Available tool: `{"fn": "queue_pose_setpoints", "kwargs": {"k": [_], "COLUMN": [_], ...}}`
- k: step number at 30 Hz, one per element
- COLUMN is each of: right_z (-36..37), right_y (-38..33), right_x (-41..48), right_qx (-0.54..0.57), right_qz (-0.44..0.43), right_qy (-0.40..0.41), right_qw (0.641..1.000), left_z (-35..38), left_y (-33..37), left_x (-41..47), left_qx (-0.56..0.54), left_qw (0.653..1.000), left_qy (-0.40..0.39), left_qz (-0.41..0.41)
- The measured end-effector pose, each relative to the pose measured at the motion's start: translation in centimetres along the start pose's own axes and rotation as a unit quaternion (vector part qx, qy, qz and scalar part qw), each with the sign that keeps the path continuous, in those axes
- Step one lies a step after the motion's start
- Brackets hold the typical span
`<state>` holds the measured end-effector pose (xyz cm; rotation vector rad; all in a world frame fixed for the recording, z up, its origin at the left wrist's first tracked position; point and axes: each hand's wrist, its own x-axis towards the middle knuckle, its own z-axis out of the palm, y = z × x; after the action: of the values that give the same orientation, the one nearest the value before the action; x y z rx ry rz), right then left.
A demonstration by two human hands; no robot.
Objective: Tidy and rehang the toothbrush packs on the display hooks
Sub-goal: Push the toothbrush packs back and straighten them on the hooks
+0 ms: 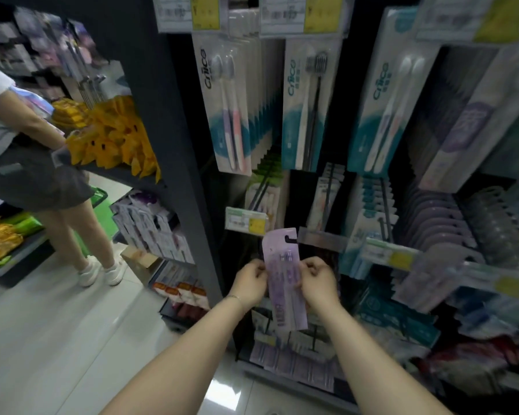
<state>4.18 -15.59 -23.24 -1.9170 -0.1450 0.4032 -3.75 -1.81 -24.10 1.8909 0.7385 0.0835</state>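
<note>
A person point(27, 151) stands at far left beside a shelf of yellow packets point(117, 136). Low in front of the dark display rack, the left hand point(250, 281) pinches the left edge of a purple toothbrush pack point(282, 262). The right hand point(316, 280) pinches its right edge. The pack's long axis is nearly upright, hang-slot end up, top leaning slightly left, just below a price label point(246, 220). Lilac packs point(438, 223) hang in a row to the right.
</note>
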Motion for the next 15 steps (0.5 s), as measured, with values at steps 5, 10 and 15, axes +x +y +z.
{"fn": "queue_pose_setpoints", "kwargs": {"k": [5, 10, 15], "right_z": [-3.5, -7.8, -12.8], "right_y": [2.4, 4.9, 6.4], "right_x": [-3.4, -5.6, -6.7], "right_qx": [0.000, 0.014, 0.030], "right_qz": [0.006, 0.021, 0.035], "right_qy": [0.028, 0.059, 0.114], "right_qw": [1.000, 0.998, 0.992], "left_z": [3.6, 8.0, 12.7], "left_y": [-0.1, 0.7, 3.2], "left_x": [-3.8, -6.3, -8.4], "left_qx": [0.008, 0.000, -0.012], "left_qw": [1.000, 0.999, 0.995], "left_qy": [-0.013, -0.042, -0.089], "left_qz": [0.000, 0.011, 0.035]}}
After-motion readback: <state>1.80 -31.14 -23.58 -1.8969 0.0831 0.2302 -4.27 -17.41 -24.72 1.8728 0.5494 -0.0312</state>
